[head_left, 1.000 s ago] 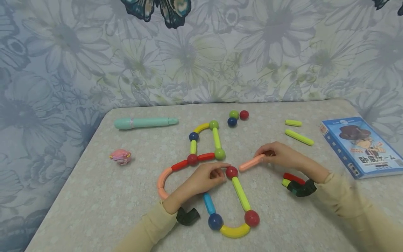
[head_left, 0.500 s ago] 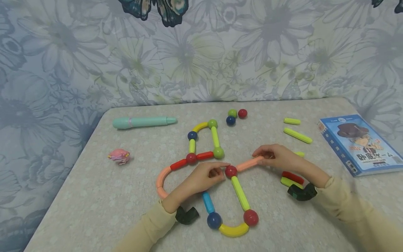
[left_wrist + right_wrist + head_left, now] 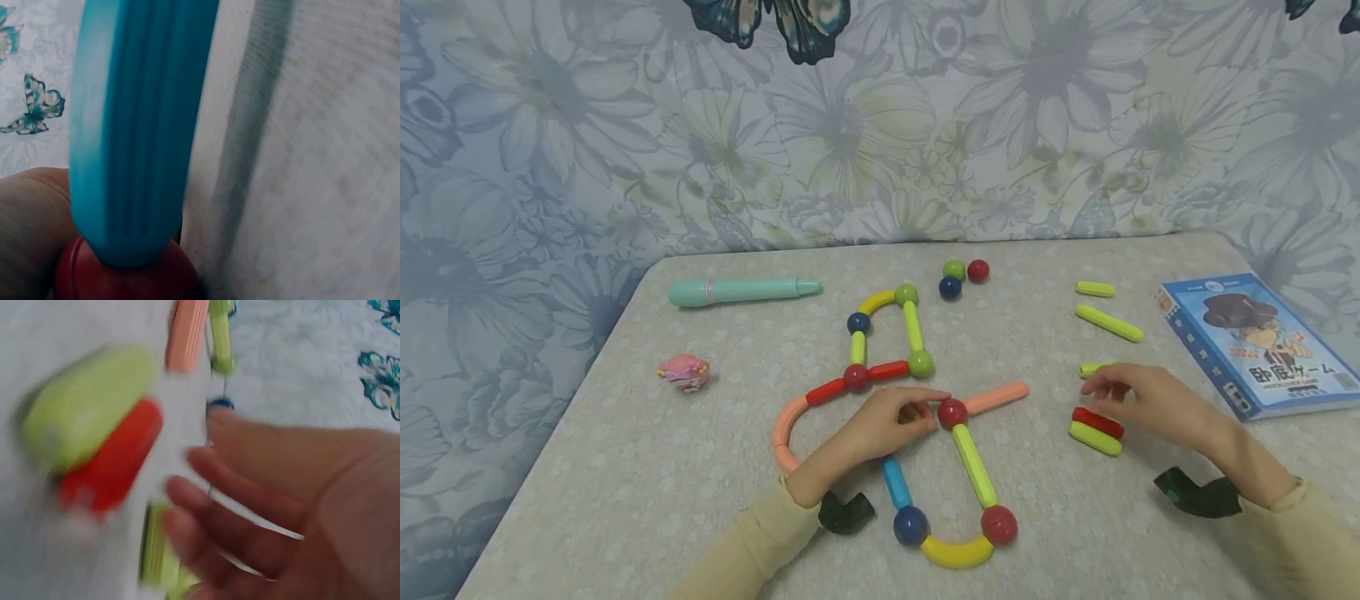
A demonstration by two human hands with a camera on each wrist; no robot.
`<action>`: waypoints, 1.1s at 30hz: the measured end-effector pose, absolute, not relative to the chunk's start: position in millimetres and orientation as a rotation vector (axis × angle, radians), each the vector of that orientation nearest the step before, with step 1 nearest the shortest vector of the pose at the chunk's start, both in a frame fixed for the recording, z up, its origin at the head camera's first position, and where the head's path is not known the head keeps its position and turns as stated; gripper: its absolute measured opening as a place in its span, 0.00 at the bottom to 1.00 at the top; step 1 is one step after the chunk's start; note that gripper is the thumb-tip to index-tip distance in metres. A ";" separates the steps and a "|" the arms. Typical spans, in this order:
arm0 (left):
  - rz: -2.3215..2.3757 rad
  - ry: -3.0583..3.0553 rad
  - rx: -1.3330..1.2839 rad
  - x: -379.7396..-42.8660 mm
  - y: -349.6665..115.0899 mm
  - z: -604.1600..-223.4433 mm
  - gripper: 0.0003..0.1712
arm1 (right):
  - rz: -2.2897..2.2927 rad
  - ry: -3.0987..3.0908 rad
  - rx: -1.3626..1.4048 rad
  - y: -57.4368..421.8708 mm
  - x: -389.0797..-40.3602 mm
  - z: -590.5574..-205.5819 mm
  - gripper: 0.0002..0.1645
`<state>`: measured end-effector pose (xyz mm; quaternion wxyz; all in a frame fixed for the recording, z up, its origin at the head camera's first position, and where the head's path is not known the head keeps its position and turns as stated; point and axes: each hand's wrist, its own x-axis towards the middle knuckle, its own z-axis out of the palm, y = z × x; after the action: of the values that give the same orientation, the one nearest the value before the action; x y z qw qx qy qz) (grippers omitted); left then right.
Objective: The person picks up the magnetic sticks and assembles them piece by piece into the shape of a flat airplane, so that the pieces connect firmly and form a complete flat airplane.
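With index finger and thumb, my left hand [image 3: 880, 425] pinches a red ball [image 3: 952, 413] in the middle of the table. A peach magnetic stick [image 3: 997, 399] runs right from that ball, and a lime stick [image 3: 973, 464] runs down to another red ball [image 3: 999, 525]. In the left wrist view a blue stick [image 3: 140, 125] ends in a red ball [image 3: 125, 275] beside the hand; the head view hides that joint. My right hand [image 3: 1157, 408], holding nothing, hovers with relaxed fingers over the right side, near a red stick [image 3: 1098, 422] and a lime stick [image 3: 1094, 438].
Joined sticks and balls form an upper loop [image 3: 917, 325]. Loose balls [image 3: 951, 287] lie behind it. More lime sticks [image 3: 1109, 323] and a blue game box [image 3: 1262, 346] are at right. A mint pen-shaped tube [image 3: 745, 291] and a pink toy [image 3: 684, 372] lie at left.
The peach stick came to the red ball and my right hand let go of it. That hand then moved right, over the loose sticks. My left hand stays at the ball.
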<state>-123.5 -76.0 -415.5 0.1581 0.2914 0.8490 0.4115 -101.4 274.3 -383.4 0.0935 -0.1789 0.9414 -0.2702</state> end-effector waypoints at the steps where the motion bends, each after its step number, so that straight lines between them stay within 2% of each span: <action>1: 1.178 2.426 0.834 -123.6 -76.1 -415.4 0.23 | -0.772 2.779 -0.523 279.5 -97.4 -384.7 0.12; 10: 1.147 2.413 0.831 -119.2 -96.0 -410.3 0.26 | -0.697 2.799 -0.564 286.4 -85.6 -400.2 0.10; 13: 1.129 2.429 0.798 -113.6 -111.9 -407.9 0.25 | -0.666 2.830 -0.555 283.1 -87.2 -399.2 0.11; 18: 1.110 2.420 0.748 -104.0 -136.6 -403.2 0.30 | -0.707 2.915 -0.562 276.6 -91.7 -385.7 0.14; 21: 1.108 2.418 0.773 -102.1 -145.5 -399.8 0.30 | -0.793 2.913 -0.642 256.1 -98.6 -372.1 0.14; 25: 1.074 2.438 0.799 -102.6 -149.1 -399.3 0.26 | -0.882 2.824 -0.738 206.8 -109.8 -362.0 0.13; 33: 1.063 2.446 0.773 -103.4 -147.2 -402.7 0.21 | -0.943 2.566 -0.962 127.7 -127.1 -373.1 0.11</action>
<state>-103.4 -147.2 -402.7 0.1814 0.2739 0.8663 0.3763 -127.1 127.7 -373.1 0.1215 -0.3294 0.8788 -0.3231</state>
